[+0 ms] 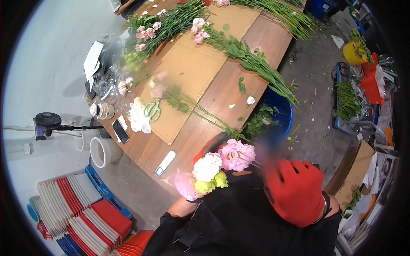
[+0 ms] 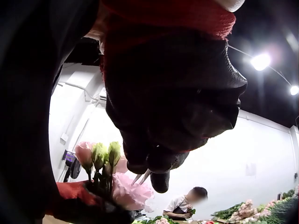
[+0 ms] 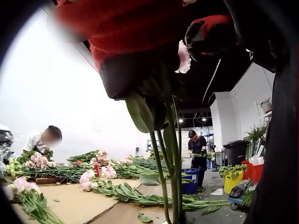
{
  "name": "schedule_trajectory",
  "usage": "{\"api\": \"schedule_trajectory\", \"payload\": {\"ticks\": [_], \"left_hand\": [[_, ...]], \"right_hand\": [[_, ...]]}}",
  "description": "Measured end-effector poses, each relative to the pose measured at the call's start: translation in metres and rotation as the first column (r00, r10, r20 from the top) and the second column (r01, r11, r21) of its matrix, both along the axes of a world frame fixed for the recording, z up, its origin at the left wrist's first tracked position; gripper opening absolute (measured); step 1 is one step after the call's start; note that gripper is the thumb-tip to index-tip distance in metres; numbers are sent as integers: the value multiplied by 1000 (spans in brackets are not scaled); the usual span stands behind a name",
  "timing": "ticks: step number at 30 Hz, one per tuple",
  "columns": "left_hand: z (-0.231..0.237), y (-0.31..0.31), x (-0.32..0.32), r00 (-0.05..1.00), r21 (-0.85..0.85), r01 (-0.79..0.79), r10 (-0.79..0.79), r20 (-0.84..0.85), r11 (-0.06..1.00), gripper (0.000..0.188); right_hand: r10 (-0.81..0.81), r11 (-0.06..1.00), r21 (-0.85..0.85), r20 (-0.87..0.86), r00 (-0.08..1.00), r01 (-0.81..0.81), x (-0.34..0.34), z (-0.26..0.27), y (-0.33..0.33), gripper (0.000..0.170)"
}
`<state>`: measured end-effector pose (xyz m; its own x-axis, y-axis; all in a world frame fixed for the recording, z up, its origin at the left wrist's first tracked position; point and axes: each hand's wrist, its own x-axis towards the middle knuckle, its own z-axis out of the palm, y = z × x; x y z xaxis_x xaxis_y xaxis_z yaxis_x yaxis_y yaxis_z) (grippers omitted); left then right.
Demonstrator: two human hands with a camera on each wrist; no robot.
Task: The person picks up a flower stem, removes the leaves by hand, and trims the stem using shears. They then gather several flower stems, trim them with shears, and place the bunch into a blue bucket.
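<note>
In the head view, my left hand (image 1: 208,146), in a red and black glove, grips a lisianthus stem behind its blooms. An open pink bloom (image 1: 236,155), a pale pink bloom (image 1: 207,167) and yellow-green buds (image 1: 212,183) face me. Leafy green stems (image 3: 172,163) hang below the gripping glove in the right wrist view. My right hand (image 1: 294,192), gloved alike, holds metal tweezers (image 2: 141,178) with fingers curled. Two thin tips point into the open pink bloom in the left wrist view; the fingers hide the rest of the tool.
On the wooden table (image 1: 239,91) lie cardboard (image 1: 200,68), green-handled scissors (image 1: 152,112), a phone (image 1: 121,131), a white handheld device (image 1: 165,163) and more cut flowers (image 1: 256,64). A blue bin (image 1: 284,117) stands at the table's right edge. People work farther off.
</note>
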<state>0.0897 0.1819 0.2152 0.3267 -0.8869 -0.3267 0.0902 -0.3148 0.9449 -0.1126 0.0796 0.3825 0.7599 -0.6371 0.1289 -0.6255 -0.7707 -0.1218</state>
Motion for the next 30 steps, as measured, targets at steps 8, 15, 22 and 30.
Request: {"api": "schedule_trajectory", "payload": {"ticks": [8, 15, 22, 30], "left_hand": [[-12, -5, -2, 974, -115, 154, -132, 182, 981, 42], [-14, -3, 1, 940, -130, 198, -151, 306, 972, 60], [-21, 3, 4, 825, -112, 228, -131, 550, 967, 77], [-12, -15, 3, 872, -289, 260, -95, 480, 921, 83]], "right_hand": [[-14, 1000, 24, -19, 1000, 14, 2, -4, 1, 26], [65, 997, -45, 9, 998, -64, 3, -10, -3, 23], [52, 978, -203, 0, 999, -51, 7, -20, 3, 23], [22, 970, -240, 1, 1000, -21, 2, -15, 3, 26]]}}
